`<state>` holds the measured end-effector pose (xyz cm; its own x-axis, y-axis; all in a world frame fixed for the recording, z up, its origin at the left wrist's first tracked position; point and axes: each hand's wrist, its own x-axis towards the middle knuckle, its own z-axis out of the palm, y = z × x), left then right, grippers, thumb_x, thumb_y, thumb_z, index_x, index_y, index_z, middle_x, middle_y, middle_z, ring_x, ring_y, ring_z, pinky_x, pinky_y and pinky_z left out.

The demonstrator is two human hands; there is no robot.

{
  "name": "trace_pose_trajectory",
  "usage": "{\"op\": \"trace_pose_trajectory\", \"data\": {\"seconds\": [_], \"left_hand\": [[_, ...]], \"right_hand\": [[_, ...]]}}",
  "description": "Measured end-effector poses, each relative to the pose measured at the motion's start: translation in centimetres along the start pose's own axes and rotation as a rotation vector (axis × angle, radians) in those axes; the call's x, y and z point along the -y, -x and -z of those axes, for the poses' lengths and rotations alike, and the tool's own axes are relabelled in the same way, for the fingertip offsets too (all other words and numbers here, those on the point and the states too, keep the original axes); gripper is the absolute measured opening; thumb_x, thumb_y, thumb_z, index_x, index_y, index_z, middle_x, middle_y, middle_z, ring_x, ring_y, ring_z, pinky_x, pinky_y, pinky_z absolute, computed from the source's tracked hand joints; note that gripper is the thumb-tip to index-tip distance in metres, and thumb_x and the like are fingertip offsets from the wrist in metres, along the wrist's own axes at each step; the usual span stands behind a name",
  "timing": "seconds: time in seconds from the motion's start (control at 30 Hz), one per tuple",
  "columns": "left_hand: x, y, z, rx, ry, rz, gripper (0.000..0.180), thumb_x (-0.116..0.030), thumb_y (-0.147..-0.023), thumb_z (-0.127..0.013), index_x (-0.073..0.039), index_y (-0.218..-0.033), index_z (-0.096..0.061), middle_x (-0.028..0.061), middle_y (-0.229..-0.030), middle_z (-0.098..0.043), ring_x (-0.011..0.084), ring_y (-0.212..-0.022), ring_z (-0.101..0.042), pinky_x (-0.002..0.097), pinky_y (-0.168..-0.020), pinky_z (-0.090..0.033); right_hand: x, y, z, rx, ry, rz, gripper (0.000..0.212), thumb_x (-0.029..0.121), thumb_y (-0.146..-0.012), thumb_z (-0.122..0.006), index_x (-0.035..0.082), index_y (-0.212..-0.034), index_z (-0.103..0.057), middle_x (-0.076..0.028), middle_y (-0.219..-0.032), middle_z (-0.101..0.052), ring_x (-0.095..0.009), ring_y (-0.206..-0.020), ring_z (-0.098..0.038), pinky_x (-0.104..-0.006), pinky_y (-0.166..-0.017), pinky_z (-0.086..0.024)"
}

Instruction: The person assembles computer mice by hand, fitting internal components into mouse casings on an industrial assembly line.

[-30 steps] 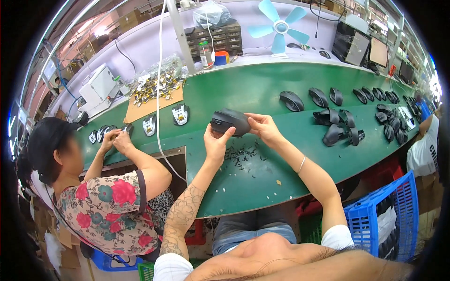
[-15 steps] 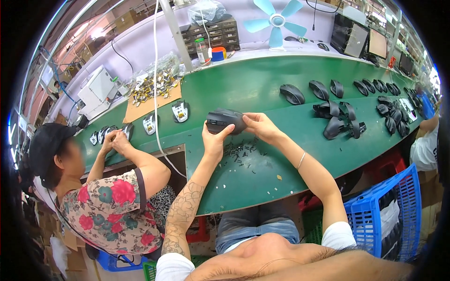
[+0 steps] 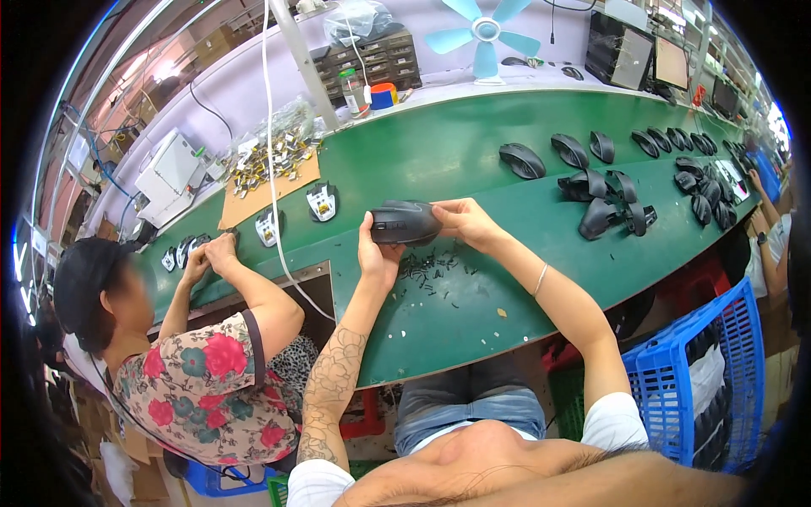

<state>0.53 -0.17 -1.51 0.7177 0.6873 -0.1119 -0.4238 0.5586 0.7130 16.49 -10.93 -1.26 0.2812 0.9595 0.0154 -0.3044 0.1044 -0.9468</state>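
A black computer mouse (image 3: 404, 222) is held up over the green table in both hands, its side buttons facing me. Wrapped round its left end and underside is my left hand (image 3: 378, 253). At the right end, the thumb and fingers of my right hand (image 3: 467, 223) pinch the shell. Small black plastic bits (image 3: 425, 267) lie scattered on the table below the mouse. To the right rest several black mouse shells (image 3: 598, 219), some lying overturned or loosely piled.
At my left a co-worker (image 3: 190, 372) in a flowered shirt handles a mouse. Opened mice (image 3: 322, 203) and a cardboard sheet of small parts (image 3: 269, 160) lie beyond. A white cable (image 3: 274, 152) hangs down there. A blue crate (image 3: 697, 380) stands right, a fan (image 3: 486, 34) at the back.
The mouse has turned slightly in my hands, showing more of its side. My left thumb has moved from its front face to its left end. The view has shifted a little.
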Motion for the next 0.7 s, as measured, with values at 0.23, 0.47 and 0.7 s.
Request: {"op": "trace_pose_trajectory", "data": {"seconds": [0.23,0.47,0.7], "left_hand": [[0.5,-0.4,0.5,0.033,-0.101,-0.037,0.053,-0.054,-0.088,-0.041,-0.009,-0.113,-0.052,0.0059,-0.109,-0.059,0.0184,-0.099,-0.056,0.0342,-0.083,-0.044],[-0.2,0.5,-1.1,0.204,-0.253,-0.018,0.085,-0.072,-0.082,-0.024,-0.006,-0.135,-0.031,0.0119,-0.137,-0.037,0.0273,-0.121,-0.042,0.0379,-0.098,-0.032],[-0.9,1.0,-0.8,0.201,-0.335,-0.066,0.072,-0.062,-0.086,-0.027,-0.007,-0.13,-0.039,0.0104,-0.135,-0.04,0.0257,-0.118,-0.045,0.0354,-0.093,-0.034]], "right_hand": [[0.2,-0.1,0.3,-0.043,-0.093,-0.077,0.041,0.032,-0.086,-0.059,-0.003,-0.107,-0.058,-0.008,-0.097,-0.063,-0.016,-0.087,-0.06,-0.0306,-0.081,-0.048],[0.9,-1.5,6.9,-0.497,-0.135,0.068,0.039,0.03,-0.087,-0.058,-0.003,-0.107,-0.059,-0.009,-0.101,-0.063,-0.016,-0.089,-0.059,-0.0314,-0.078,-0.046],[0.0,-1.9,6.8,-1.013,1.359,0.523,0.04,0.025,-0.061,-0.077,0.004,-0.091,-0.062,-0.013,-0.091,-0.058,-0.029,-0.087,-0.054,-0.0363,-0.079,-0.044]]}}
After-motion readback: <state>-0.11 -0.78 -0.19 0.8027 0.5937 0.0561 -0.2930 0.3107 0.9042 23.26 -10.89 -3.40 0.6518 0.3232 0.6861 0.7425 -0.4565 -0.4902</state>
